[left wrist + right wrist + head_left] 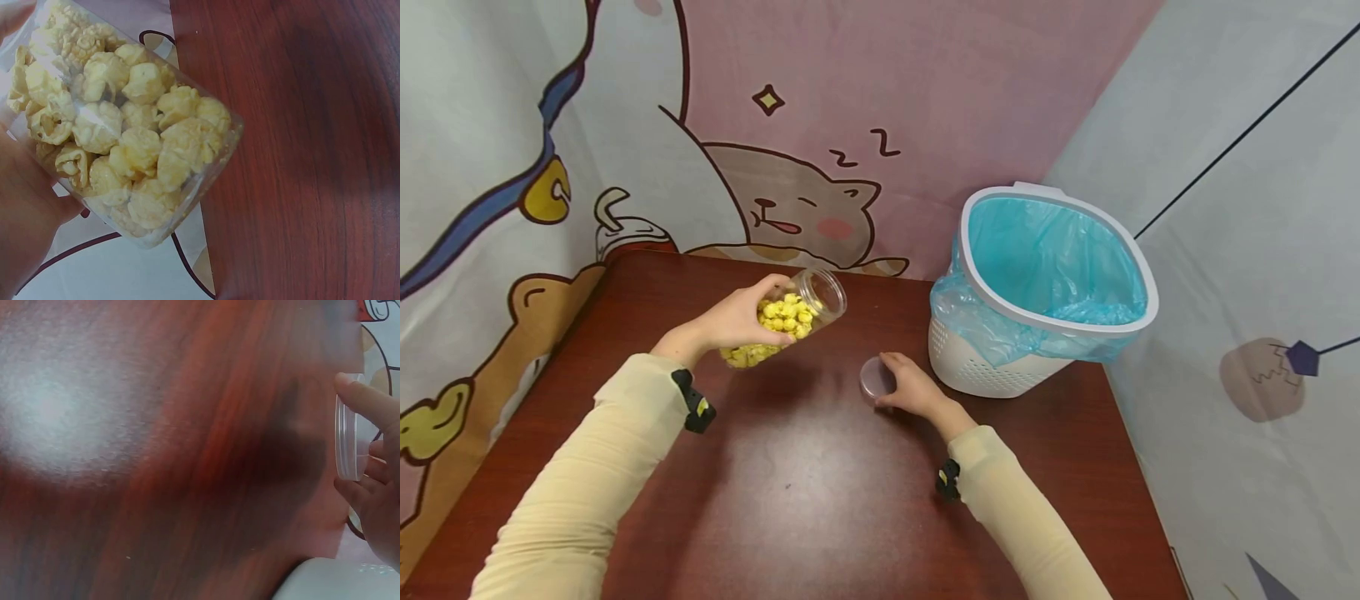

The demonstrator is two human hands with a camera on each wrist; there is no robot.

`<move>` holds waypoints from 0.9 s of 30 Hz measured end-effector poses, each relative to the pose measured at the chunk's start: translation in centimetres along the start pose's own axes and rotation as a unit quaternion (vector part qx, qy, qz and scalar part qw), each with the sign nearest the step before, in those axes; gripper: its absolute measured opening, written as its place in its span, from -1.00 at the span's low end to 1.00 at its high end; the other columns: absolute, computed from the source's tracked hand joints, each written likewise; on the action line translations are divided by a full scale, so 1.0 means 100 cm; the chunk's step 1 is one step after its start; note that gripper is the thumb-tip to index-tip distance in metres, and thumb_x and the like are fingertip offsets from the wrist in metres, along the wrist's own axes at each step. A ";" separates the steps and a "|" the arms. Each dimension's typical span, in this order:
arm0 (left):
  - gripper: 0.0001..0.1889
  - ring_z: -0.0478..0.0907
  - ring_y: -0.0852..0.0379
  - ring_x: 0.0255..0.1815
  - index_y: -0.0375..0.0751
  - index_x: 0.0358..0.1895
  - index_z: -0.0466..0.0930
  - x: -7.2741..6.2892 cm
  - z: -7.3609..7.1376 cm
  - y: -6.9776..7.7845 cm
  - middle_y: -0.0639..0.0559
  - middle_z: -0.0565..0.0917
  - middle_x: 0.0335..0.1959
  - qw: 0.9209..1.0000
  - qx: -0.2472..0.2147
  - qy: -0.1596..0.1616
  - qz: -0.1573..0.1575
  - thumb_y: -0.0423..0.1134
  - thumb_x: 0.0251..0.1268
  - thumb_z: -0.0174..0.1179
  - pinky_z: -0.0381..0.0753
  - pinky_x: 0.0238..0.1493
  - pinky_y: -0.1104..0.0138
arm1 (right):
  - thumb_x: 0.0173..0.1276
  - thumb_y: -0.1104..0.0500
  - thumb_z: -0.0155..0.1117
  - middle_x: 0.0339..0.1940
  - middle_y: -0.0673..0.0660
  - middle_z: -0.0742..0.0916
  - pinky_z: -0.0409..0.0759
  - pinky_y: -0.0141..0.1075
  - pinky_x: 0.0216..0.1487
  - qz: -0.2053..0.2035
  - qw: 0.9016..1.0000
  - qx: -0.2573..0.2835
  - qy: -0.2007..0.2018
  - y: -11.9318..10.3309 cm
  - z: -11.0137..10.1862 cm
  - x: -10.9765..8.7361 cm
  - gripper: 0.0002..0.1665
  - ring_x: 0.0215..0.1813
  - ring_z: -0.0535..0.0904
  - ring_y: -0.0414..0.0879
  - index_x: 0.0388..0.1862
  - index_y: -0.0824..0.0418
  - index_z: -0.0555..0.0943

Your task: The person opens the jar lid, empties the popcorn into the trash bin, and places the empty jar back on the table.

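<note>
In the head view my left hand [741, 317] grips a clear plastic jar [823, 293] that tilts over the table, its uncovered mouth toward the right. Yellow popcorn [786, 315] lies in the jar's lower part; the left wrist view shows the popcorn [125, 125] up close through the wall. My right hand [917, 387] holds a round clear lid [876, 379] by its edge, to the right of the jar and lower in the view. Seen from the right wrist, the lid [350, 434] sits between thumb and fingers, apart from the jar.
A white bin [981, 367] lined with a blue plastic bag [1037, 250] stands at the table's right, just beyond my right hand. The dark red wooden table [805, 500] meets a cartoon-printed cloth backdrop [925, 100] at the back and sides.
</note>
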State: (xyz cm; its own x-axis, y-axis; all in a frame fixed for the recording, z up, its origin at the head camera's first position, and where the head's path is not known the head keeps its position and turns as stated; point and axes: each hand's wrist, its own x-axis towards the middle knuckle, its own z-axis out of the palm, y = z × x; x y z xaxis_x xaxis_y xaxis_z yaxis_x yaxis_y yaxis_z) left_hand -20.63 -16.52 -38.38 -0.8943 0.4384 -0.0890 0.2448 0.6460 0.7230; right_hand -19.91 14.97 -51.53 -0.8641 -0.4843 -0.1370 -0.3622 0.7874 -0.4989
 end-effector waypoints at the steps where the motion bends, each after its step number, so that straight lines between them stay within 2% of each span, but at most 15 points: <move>1: -0.13 0.43 -0.15 0.16 -0.01 0.34 0.12 0.000 0.000 0.000 -0.26 0.40 0.23 1.000 0.000 0.000 0.000 -0.04 -0.06 0.41 0.41 0.13 -0.03 | -0.05 0.06 0.53 0.36 0.33 0.37 0.25 -0.10 0.38 0.003 1.000 -0.006 -0.004 0.001 0.002 0.000 0.06 0.40 0.26 0.13 0.38 0.37 0.23; 6: -0.13 0.41 -0.14 0.18 0.01 0.34 0.11 0.001 -0.001 0.001 -0.24 0.40 0.23 1.000 -0.001 -0.002 0.002 -0.03 -0.07 0.41 0.39 0.15 -0.02 | -0.07 0.04 0.54 0.33 0.31 0.41 0.28 -0.11 0.36 0.003 0.999 -0.037 -0.008 0.001 0.007 -0.001 0.05 0.38 0.30 0.13 0.36 0.37 0.26; 12: -0.15 0.40 -0.15 0.20 0.01 0.33 0.13 0.000 -0.001 0.000 -0.25 0.40 0.24 1.000 -0.004 -0.002 0.000 -0.03 -0.06 0.41 0.39 0.15 -0.04 | -0.05 0.00 0.53 0.31 0.27 0.45 0.26 0.00 0.34 0.001 0.996 -0.081 -0.019 0.003 0.011 -0.005 0.02 0.36 0.32 0.15 0.35 0.32 0.30; 17: -0.16 0.39 -0.18 0.21 -0.02 0.32 0.14 0.000 0.000 0.001 -0.28 0.39 0.23 1.000 -0.002 0.001 0.004 -0.04 -0.05 0.41 0.38 0.15 -0.06 | -0.10 -0.07 0.54 0.30 0.24 0.46 0.27 0.05 0.31 -0.005 0.994 -0.109 -0.013 0.006 0.013 -0.006 0.05 0.35 0.31 0.14 0.35 0.28 0.32; 22: -0.14 0.41 -0.16 0.19 0.00 0.33 0.13 -0.001 -0.001 0.000 -0.26 0.40 0.23 1.000 0.001 -0.001 0.002 -0.02 -0.07 0.41 0.40 0.14 -0.04 | -0.09 -0.21 0.49 0.34 0.24 0.42 0.27 0.12 0.30 -0.012 0.994 -0.106 -0.004 0.002 0.009 -0.008 0.08 0.38 0.26 0.14 0.36 0.23 0.32; 27: -0.13 0.41 -0.15 0.19 -0.01 0.33 0.13 -0.004 -0.002 0.000 -0.24 0.41 0.22 1.000 0.000 0.001 0.002 -0.03 -0.08 0.42 0.40 0.14 -0.02 | 0.06 -0.24 0.37 0.33 0.23 0.43 0.31 0.12 0.27 -0.029 0.994 -0.100 0.013 -0.009 -0.006 -0.011 -0.05 0.37 0.28 0.15 0.34 0.20 0.35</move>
State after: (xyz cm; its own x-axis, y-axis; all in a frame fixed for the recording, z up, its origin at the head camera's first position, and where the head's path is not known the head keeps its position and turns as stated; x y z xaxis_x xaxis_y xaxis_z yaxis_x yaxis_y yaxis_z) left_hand -20.39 -16.79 -38.24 -0.8939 0.4399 -0.0859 0.2476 0.6445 0.7234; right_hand -18.85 15.00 -50.45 -0.8473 -0.5237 -0.0885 -0.4725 0.8194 -0.3247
